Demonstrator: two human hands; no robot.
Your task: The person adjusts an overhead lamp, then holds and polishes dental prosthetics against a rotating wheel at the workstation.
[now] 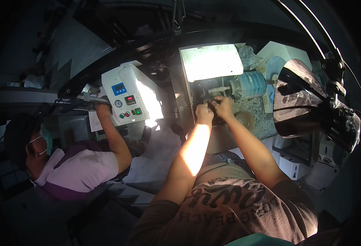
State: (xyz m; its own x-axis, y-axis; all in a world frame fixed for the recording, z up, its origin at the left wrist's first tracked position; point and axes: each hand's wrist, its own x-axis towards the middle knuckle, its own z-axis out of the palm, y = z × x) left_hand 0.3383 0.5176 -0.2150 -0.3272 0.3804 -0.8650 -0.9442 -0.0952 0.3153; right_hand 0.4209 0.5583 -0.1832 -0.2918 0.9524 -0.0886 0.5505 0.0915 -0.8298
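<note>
My left hand point(204, 111) and my right hand point(222, 106) are close together over a dusty work bay, fingers closed around a dark piece point(211, 102) too small and shaded to name. Just beyond them a pale horizontal rod point(220, 89) leads toward a translucent blue plastic cylinder point(250, 84) on its right. A brightly lit white panel point(211, 57) stands behind. A round, tan dish or object point(244, 119) lies beside my right forearm, partly hidden by it.
A co-worker point(78, 168) at left reaches to a metal tool beside a white control box point(131, 104). A large shiny lamp or hood point(295, 98) on a jointed arm occupies the right. White boxes point(289, 168) sit below the bench at right.
</note>
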